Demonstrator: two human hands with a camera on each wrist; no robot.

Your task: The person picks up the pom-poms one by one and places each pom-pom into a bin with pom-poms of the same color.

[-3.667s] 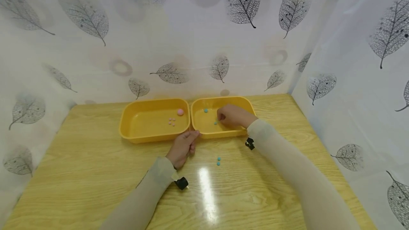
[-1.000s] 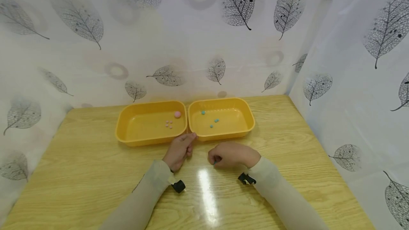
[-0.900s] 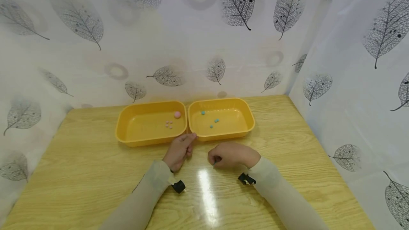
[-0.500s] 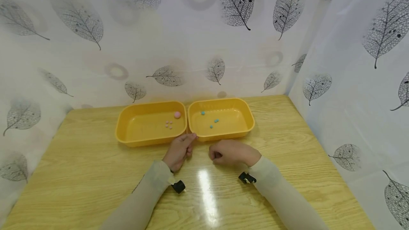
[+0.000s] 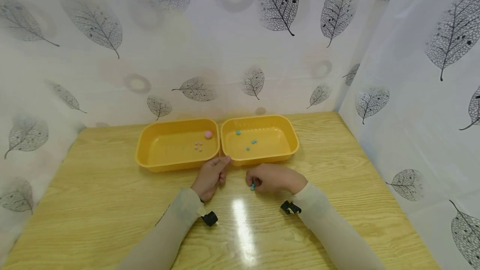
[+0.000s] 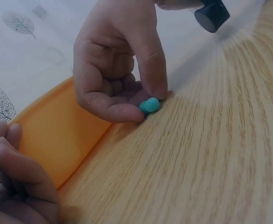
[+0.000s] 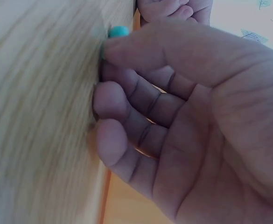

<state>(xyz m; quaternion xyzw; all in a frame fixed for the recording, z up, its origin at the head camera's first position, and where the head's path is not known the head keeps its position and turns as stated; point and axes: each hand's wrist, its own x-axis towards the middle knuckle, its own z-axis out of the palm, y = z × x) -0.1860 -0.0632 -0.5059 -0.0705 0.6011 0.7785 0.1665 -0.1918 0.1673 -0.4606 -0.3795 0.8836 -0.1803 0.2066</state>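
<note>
While right hand [image 5: 275, 178] pinches teal bead [image 5: 253, 186] — trays [image 5: 262, 161] hold beads.

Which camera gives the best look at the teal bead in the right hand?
The left wrist view: the teal bead shows large and sharp, pinched by the right hand just above the table. The head view shows a tiny speck; the right wrist view shows only its edge past a fingertip.

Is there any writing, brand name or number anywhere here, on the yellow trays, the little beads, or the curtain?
None: no readable text in any view.
The two yellow trays are plain, the teal bead pinched by the right hand is unmarked, and the curtain bears only leaf and ring prints.
</note>
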